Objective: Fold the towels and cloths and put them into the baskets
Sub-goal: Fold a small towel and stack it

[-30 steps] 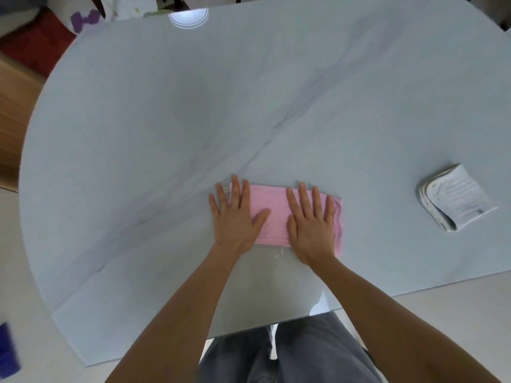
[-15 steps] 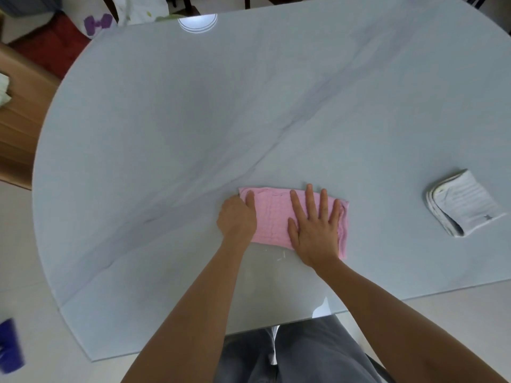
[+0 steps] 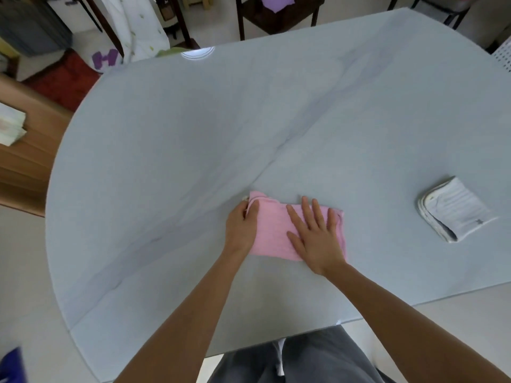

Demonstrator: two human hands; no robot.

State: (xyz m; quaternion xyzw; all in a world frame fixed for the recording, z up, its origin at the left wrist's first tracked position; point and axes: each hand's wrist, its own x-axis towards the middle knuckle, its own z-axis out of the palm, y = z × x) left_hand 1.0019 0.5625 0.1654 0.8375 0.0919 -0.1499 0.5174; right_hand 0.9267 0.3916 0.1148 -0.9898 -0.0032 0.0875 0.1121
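A pink cloth (image 3: pixel 272 230), already folded into a narrow strip, lay on the pale grey marbled tabletop (image 3: pixel 193 150) close to its near edge, roughly midway along it. The right hand (image 3: pixel 315 236) lay flat on the right half of the cloth, fingers straight and slightly spread, palm pressing down. The left hand (image 3: pixel 241 226) was at the cloth's left end, its fingers curled round that end and pinching it, with the far left corner of the fabric raised a little off the surface. The two hands were apart, a bare band of pink showing between them.

Well to the right, near the tabletop's right edge, sat a folded white cloth (image 3: pixel 456 214), squared up with its layered edges facing left and toward the near edge; neither hand touched it.

Beyond the far edge stood a dark wooden chair (image 3: pixel 276 15) with something purple on its seat. At the far right corner a bit of white perforated material (image 3: pixel 503 55) showed; whether it was a basket could not be told.
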